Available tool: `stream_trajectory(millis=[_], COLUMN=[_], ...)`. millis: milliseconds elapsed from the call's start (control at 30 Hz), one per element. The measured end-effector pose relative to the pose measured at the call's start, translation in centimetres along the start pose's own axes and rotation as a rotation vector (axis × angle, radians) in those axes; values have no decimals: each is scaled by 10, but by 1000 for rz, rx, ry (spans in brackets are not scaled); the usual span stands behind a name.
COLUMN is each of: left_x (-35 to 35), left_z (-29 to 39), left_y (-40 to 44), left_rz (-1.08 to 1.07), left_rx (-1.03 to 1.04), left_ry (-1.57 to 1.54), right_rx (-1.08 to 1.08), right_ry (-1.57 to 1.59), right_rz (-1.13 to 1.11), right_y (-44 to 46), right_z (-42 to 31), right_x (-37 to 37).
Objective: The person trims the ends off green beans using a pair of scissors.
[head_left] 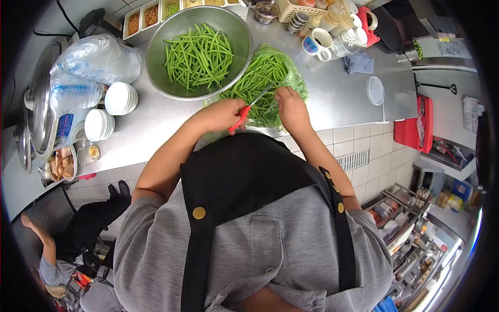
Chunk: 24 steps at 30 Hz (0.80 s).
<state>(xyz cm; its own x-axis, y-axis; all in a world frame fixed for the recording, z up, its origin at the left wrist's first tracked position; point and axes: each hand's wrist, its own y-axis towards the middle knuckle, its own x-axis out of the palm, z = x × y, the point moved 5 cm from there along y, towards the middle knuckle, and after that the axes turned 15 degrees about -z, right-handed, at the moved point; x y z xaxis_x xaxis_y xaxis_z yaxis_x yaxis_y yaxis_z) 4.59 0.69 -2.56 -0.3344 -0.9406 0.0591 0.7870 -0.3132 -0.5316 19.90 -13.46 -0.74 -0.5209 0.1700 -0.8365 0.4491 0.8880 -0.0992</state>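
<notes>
My left hand (228, 115) is closed around the red handles of a pair of scissors (242, 115), whose blades point up and right over the beans. My right hand (292, 107) is beside the blade tips, with its fingers pinched together; what lies between them is hidden. Under and between both hands, a green plastic bag (297, 78) lies open, full of green beans (264, 66). Touching the bag on its left is a large steel bowl (156, 67) with more green beans (200, 56) inside.
On the left of the steel counter (343, 101) are stacked white bowls (121, 99) and plastic bags (99, 60). Food trays (150, 15) line the back. Bottles (329, 21), a mug (317, 42) and a clear lid (375, 90) are on the right. Another person (86, 226) is at lower left.
</notes>
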Motion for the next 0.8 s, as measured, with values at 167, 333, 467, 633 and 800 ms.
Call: stream_trajectory(millis=[167,333,467,633,800], left_x=[-2,-8,-15,-16,-12], left_z=[-15,-11,-10,-13,-13], left_y=[-18,-62,-88,-94,-78], left_rz=[-39,-80,-48,-7,118], left_rx=[-115,-127,-118,-148,-101], left_ry=[183,3,-81,-150,98], right_rx=[9,-145,-312,-314,-222], right_ry=[-75,44,-48,-199,-315], right_rz=[9,-195,-313,-308,2], right_y=[23,53,62,57,32], right_z=[-3,-6,-23,-36,-30], right_x=[-2,30,53,31,-23])
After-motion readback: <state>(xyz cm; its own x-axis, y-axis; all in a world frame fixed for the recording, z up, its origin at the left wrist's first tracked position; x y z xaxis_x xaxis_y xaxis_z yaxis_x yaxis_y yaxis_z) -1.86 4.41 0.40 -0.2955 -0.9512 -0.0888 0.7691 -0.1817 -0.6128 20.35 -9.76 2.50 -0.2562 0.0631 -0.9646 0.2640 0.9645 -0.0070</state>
